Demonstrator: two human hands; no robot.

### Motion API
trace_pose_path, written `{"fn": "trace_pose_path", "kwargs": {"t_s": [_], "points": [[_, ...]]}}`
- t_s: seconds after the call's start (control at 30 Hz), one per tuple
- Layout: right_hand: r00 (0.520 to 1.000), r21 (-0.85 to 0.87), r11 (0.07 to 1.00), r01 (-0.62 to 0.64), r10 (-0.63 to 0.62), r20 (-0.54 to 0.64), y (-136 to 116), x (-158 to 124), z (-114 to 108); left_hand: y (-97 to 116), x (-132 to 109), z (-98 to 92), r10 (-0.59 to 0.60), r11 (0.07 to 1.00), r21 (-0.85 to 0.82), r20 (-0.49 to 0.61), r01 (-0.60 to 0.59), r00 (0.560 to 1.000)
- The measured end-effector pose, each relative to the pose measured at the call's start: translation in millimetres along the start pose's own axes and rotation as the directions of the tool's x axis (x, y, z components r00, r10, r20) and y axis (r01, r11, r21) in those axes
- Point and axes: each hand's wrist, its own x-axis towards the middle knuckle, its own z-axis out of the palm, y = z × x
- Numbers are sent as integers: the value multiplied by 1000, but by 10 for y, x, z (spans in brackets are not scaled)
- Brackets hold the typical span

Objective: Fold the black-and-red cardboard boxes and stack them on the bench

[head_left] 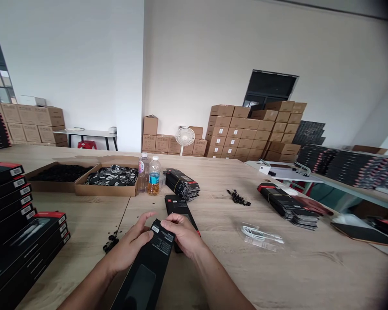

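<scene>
Right now, both hands are on one long black box (157, 254), held over the near part of the desk (213, 267), its near end running out of the bottom of the view. The left hand (131, 245) grips it along the left edge, thumb on the printed face beside a white label, index finger raised clear. The right hand (184, 234) pinches the far right corner, thumb on top.

Just beyond, partly behind the right hand, a second black box (180, 208) lies on the desk. Past it sits a banded bundle of flat black cartons (183, 185), near two plastic bottles — one with a blue label and a little amber liquid (154, 176), the other clear (143, 172).

Further left stand two cardboard trays: one of black pieces (63, 172), the other of black-and-white ones (112, 175). At the left edge rise stacks of black boxes with red edges (35, 249), and small black bits (111, 243) lie near the left forearm.

On the right are a loose heap of black pieces (238, 197), a white cable in clear plastic (255, 233) and another banded bundle (283, 202).
</scene>
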Motion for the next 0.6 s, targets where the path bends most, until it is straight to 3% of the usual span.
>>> {"fn": "trace_pose_path", "kwargs": {"t_s": [0.33,0.6], "points": [[994,-72,991,110,-111,-9,-54,-21,54,13,31,38,98,989,-109,-11,-99,995],[997,-37,997,68,-70,-38,-62,-39,52,-13,13,66,96,986,-140,1,-95,995]]}}
